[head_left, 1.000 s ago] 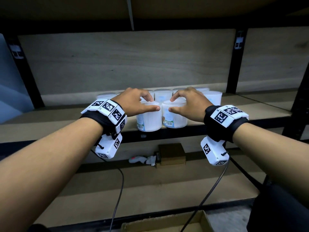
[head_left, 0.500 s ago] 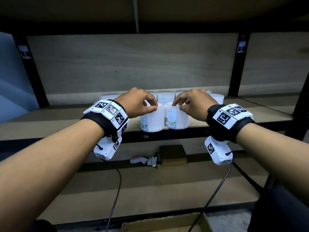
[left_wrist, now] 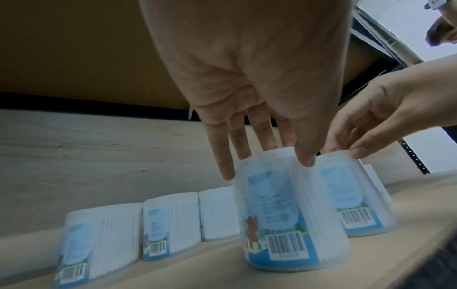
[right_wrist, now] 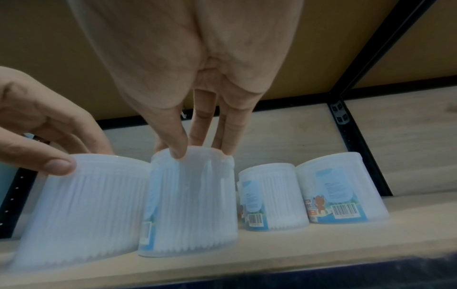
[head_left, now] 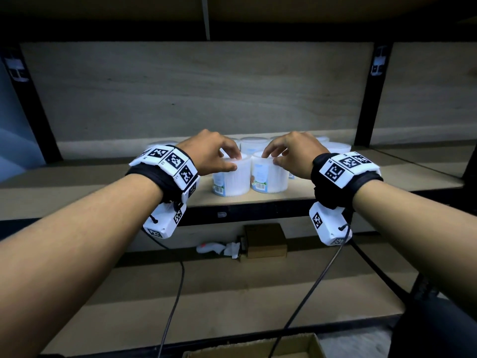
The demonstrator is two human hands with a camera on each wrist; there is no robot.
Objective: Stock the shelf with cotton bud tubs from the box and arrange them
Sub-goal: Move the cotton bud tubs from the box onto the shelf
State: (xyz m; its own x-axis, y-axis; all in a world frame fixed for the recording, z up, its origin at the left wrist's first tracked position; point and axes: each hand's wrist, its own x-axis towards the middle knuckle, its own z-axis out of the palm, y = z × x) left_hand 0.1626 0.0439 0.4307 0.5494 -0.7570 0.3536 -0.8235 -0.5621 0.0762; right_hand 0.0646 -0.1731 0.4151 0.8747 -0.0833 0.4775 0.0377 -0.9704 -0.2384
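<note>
Two tubs point(head_left: 231, 177) are gripped at their lids, one per hand, left hand point(head_left: 209, 153) and right hand point(head_left: 291, 155), at the shelf point(head_left: 258, 197) front; several are shelved at 12 o'clock, and the box point(head_left: 253, 348) is judged possibly unemptied.

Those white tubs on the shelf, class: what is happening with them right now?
A person is stocking cotton bud tubs. The left hand grips the top of the left front tub, the right hand the right front tub. Both stand upright, side by side near the shelf edge, with more tubs behind.
</note>
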